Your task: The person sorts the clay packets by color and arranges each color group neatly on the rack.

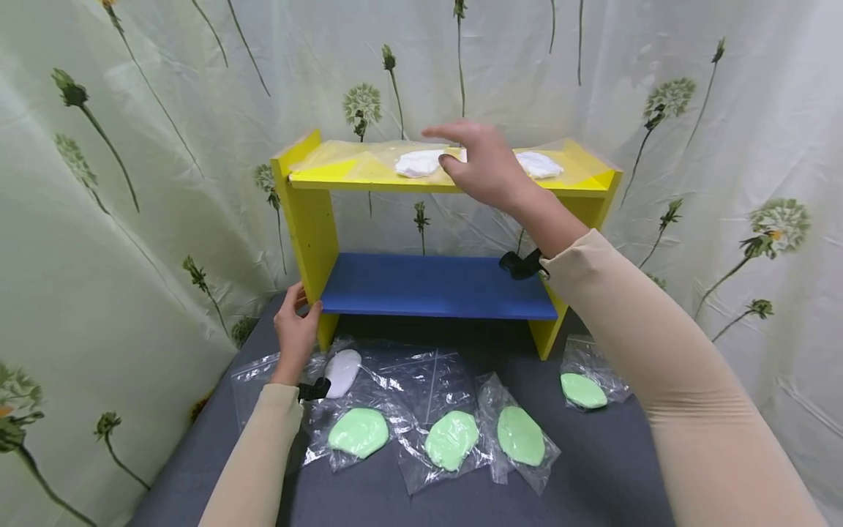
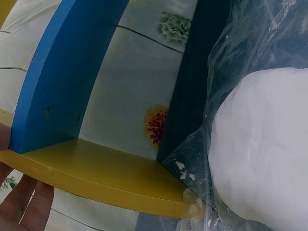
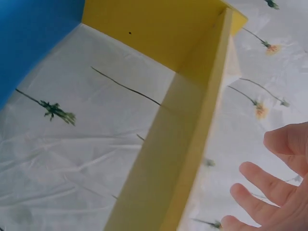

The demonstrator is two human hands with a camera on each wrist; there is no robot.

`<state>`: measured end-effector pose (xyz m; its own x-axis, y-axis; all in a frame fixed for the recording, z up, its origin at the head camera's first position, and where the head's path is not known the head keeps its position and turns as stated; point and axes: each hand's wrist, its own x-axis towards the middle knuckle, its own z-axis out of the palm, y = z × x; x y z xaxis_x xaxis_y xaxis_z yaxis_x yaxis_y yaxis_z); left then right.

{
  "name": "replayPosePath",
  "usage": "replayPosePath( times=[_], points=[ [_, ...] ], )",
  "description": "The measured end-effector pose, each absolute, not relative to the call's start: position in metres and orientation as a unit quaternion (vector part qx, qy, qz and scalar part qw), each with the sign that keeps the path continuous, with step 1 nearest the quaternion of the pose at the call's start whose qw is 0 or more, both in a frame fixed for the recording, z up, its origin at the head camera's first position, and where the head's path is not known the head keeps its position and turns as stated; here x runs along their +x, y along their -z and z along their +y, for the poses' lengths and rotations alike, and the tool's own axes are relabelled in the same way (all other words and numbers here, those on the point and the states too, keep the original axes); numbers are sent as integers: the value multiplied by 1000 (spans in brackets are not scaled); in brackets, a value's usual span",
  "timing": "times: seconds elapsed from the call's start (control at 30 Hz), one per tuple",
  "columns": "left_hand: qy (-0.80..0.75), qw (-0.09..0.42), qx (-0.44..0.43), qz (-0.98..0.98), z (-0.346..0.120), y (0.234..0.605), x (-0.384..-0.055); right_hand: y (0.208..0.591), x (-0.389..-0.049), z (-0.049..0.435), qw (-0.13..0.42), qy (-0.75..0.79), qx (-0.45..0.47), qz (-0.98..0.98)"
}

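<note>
My left hand (image 1: 295, 335) grips the left side panel of a yellow and blue shelf (image 1: 306, 227), thumb in front at the blue board (image 1: 435, 285) and fingers round the outer face. Over the yellow top board (image 1: 369, 184) my right hand (image 1: 489, 167) hovers, fingers spread and holding nothing. White flattened lumps (image 1: 418, 163) lie up there on clear plastic, partly hidden by that hand. Another white lump (image 1: 540, 165) sits to its right. The right wrist view shows the right hand's fingertips (image 3: 248, 168) apart from the yellow board's edge.
Before the shelf, on the dark tabletop (image 1: 593, 468), lie several pale green lumps (image 1: 358, 432) in clear bags. A white lump (image 1: 343, 372) in a bag lies beside my left wrist, large in the left wrist view. A floral curtain (image 1: 197, 110) hangs close behind.
</note>
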<state>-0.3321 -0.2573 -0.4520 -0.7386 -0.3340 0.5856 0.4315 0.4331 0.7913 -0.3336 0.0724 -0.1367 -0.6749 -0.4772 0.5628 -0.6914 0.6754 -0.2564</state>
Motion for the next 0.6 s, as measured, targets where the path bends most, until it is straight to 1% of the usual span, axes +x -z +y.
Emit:
replayPosePath(
  times=[0.23,0.43,0.53,0.6],
  points=[
    [531,364,-25,-765,-258,449,-333,133,-311,106,299,-242,336,-860],
    [527,359,-19,-770,-256,447,-332,140,-290,139,348,-254,329,-840],
    [531,358,-21,-768,-254,449,-331,150,-278,156,364,-265,324,-832],
    [531,359,-21,-767,-253,450,-332,160,-271,167,363,-276,321,-830]
  ],
)
